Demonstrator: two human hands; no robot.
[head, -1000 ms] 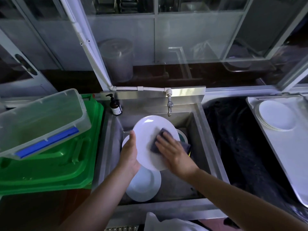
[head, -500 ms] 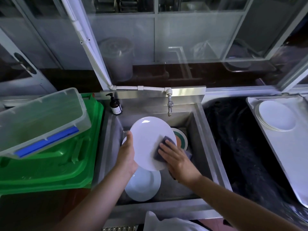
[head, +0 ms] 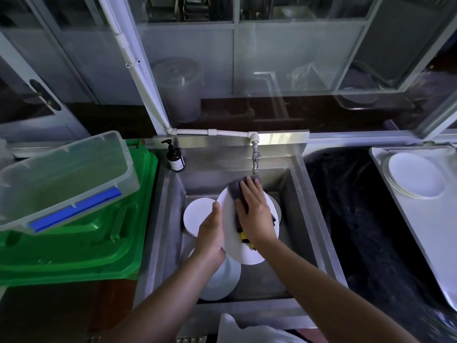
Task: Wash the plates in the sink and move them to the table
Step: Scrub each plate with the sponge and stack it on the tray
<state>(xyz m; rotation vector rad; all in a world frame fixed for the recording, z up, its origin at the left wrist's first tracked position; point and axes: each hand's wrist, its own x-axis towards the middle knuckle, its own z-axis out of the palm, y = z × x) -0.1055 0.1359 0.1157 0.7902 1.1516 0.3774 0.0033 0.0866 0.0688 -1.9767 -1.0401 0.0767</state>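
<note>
- Two bare hands work one round white plate (head: 228,216) above the steel sink basin (head: 294,219); the plate is tilted, its face turned toward the right hand.
- The left hand (head: 210,236) grips the plate's left rim, thumb lying up along the edge; the fingers behind the plate are hidden.
- The right hand (head: 253,214) lies flat with straight fingers, pressing a dark grey cloth-like scrubber with a yellow patch (head: 238,191) against the plate's face.
- The scrubber's grey end juts past the fingertips toward the metal tap (head: 255,159), just beyond the grip.
- Left of the held plate, beyond the left thumb, a second white plate (head: 197,216) leans in the basin.
- Below the left wrist a third white plate (head: 222,280) rests on the basin floor.
- Behind the right hand, another dish's rim (head: 275,204) peeks out.
- Far to the right of the grip, a stack of white plates (head: 413,179) sits on a pale tray (head: 420,231).
- Beyond and left of the grip, a dark pump bottle (head: 175,158) stands at the sink's corner.
- Left of the sink, a clear plastic bin (head: 61,177) rests tilted on a green plastic lid (head: 81,243).
</note>
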